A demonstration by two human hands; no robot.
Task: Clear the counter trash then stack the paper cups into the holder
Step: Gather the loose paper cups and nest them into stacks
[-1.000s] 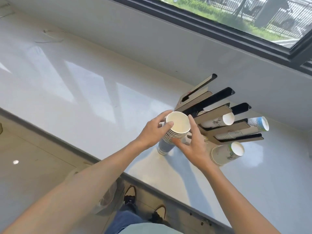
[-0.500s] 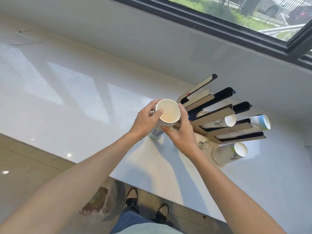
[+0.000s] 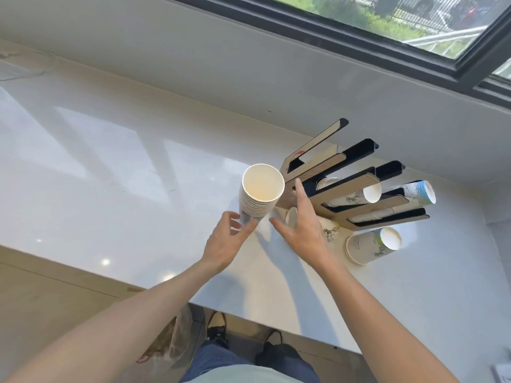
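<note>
A: Where was the cup stack [image 3: 260,199]?
B: Upright on the counter [image 3: 110,167], beside the holder [image 3: 355,186]. Right hand [image 3: 304,230] open; left hand [image 3: 224,244] at its base, grip unclear. A nudge could have toppled that tall stack.

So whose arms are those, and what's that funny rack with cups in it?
Those arms belong to a person, not a machine. A camera on the person's head looks down, so you see what they see, right down to their shoes.

The left hand is at the foot of a tall stack of white paper cups standing on the shiny white counter. Whether it really grips the stack is hard to tell. The right hand is open beside the stack and holds nothing.

The rack is a cup holder with slanted slots, and printed cups lie in some of them. Another bunch of printed cups lies tipped over on the counter next to it. A window is above.
</note>
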